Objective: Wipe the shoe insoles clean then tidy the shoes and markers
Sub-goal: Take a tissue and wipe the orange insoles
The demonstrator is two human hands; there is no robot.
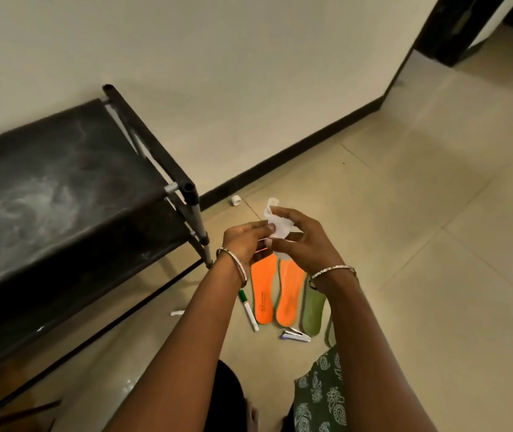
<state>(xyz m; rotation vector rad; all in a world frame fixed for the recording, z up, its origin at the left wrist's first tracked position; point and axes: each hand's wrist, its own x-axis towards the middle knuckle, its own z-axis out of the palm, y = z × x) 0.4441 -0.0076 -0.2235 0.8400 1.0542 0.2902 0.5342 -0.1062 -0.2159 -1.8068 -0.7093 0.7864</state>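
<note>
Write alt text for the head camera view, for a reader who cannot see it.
Two bare hands, left hand and right hand, hold a crumpled white wipe above two orange insoles and a green insole lying side by side on the tiled floor. A green marker lies beside them, near a black shoe rack.

Two orange insoles (275,294) lie flat on the tiled floor, side by side, heels toward six o'clock. At their three o'clock sits a green insole (313,310), just beside them, partly covered by a forearm. At nine o'clock, a white marker with a green cap (248,310) lies angled. Down at six o'clock, a small white and blue marker (295,335). Up at twelve o'clock, a crumpled white wipe (277,222) is pinched between both hands.
</note>
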